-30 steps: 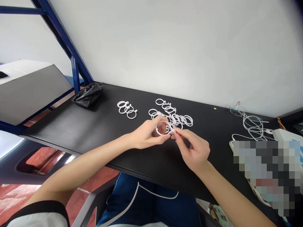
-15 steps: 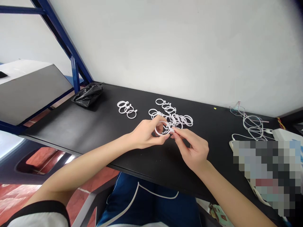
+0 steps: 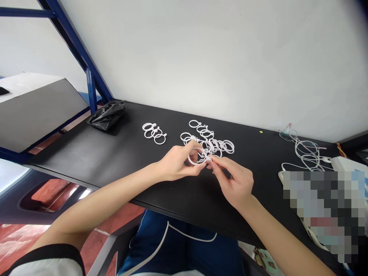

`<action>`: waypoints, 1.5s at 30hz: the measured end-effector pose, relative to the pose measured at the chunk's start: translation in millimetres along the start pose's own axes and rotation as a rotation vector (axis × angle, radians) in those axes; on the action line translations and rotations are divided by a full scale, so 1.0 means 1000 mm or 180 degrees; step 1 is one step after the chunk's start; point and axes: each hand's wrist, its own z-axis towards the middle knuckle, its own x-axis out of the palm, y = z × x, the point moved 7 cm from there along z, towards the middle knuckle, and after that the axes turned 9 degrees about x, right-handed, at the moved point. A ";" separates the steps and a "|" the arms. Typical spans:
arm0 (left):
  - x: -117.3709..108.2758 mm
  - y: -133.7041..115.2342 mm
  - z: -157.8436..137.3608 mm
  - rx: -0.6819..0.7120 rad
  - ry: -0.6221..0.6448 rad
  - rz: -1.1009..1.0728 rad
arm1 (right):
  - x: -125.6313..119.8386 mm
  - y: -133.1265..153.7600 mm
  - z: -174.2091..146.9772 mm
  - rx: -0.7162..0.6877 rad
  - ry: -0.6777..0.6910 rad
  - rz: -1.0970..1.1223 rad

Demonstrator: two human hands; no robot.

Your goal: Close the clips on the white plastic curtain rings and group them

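Note:
A white curtain ring (image 3: 189, 158) is held up above the black table (image 3: 178, 199). My left hand (image 3: 176, 163) is closed on the ring's rim, thumb below and fingers around the far side. With thumb and forefinger, my right hand (image 3: 237, 180) pinches the small piece at the ring's right end; its exact shape is hidden by the fingertips. Just behind both hands lies a loose pile of white curtain rings (image 3: 228, 146). A smaller group of the same rings (image 3: 160, 143) rests apart, to the left.
A crumpled black plastic bag (image 3: 106, 116) sits at the table's back left. Toward the right lie eyeglasses (image 3: 288, 134), a tangled white cable (image 3: 307, 151) and a blurred-out item (image 3: 324, 211). A white wall (image 3: 201, 57) rises behind the table, beside a blue metal frame (image 3: 91, 90).
The right fingertips have shifted very slightly at the ring's end. Otherwise both hands, the held ring and the rings on the table stay in place.

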 end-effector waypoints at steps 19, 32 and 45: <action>0.001 -0.001 0.001 0.0016 0.0054 -0.0036 | 0.000 -0.004 -0.001 0.0155 0.0048 0.0068; 0.001 0.001 0.000 -0.0054 0.0079 -0.0109 | 0.002 -0.007 -0.004 0.0159 0.0102 0.0118; 0.003 0.001 -0.001 0.0021 0.0219 -0.0205 | 0.005 -0.003 -0.001 0.0354 0.0285 0.0279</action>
